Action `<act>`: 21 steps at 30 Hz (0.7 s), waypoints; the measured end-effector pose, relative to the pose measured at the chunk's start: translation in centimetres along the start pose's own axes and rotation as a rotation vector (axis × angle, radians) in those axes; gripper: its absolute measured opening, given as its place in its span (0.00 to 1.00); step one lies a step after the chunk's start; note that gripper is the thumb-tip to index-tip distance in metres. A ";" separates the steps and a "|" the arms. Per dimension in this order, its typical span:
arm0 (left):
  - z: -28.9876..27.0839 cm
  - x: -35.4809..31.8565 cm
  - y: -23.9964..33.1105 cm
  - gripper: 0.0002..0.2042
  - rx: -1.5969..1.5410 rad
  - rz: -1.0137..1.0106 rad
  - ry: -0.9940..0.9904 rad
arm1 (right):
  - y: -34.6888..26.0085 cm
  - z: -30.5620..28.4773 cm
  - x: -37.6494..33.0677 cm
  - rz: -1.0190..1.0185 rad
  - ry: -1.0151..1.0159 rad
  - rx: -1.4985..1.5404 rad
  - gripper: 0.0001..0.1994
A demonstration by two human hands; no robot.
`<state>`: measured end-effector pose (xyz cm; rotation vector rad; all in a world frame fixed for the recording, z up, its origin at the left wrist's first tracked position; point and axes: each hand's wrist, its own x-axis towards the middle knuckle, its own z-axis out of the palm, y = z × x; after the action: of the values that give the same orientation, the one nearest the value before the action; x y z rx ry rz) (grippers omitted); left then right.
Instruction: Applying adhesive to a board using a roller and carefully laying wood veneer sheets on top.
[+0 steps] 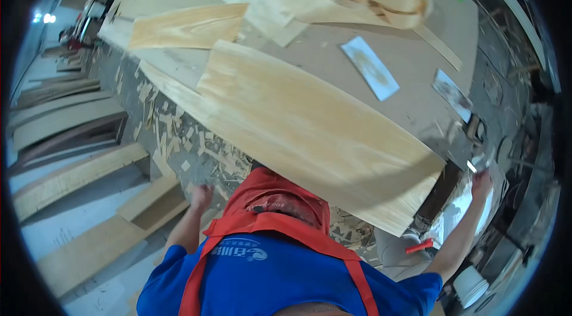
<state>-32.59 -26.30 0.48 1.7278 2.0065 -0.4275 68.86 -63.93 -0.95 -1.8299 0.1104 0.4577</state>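
A long sheet of pale wood veneer (316,131) lies slantwise across the near side of the worktable (411,57), right in front of me. My left hand (202,197) hangs off the table at my left side, its fingers curled with nothing showing in them. Out past the veneer's right end, my right hand (481,184) reaches with closed fingers. Close to its fingertips is a small bright white strip (471,166); whether the hand grips it I cannot make out. Below that hand is a whitish, crumpled-looking surface (456,212).
Further veneer sheets (190,27) and a curled veneer bundle (387,6) lie toward the table's back. Two stained white sheets (369,69) (453,94) are at right. Wood scraps (173,131) litter the floor; boards (77,179) stand left. A red-handled tool (419,246) and white bucket (471,286) are lower right.
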 end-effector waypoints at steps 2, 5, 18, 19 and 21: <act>-3.6 6.4 -3.8 0.22 -0.132 -0.065 0.306 | -2.6 0.0 -4.0 -0.014 -0.113 0.423 0.08; -12.2 14.6 -2.3 0.24 -0.302 0.000 0.549 | -4.2 0.1 -13.7 -0.090 0.017 0.264 0.09; -23.1 29.3 9.7 0.20 -0.651 0.423 0.228 | 15.0 16.3 -63.2 0.204 0.267 0.134 0.10; -22.4 29.9 9.8 0.19 -0.708 0.460 0.187 | 18.9 14.9 -65.8 0.612 0.202 0.274 0.08; -22.2 29.2 11.4 0.18 -0.723 0.484 0.139 | 24.3 14.8 -69.0 0.881 0.300 0.437 0.07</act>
<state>-27.62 11.56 4.66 1.6813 1.4626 0.5279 -5.70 -68.28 -1.27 -1.3283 1.1592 0.6886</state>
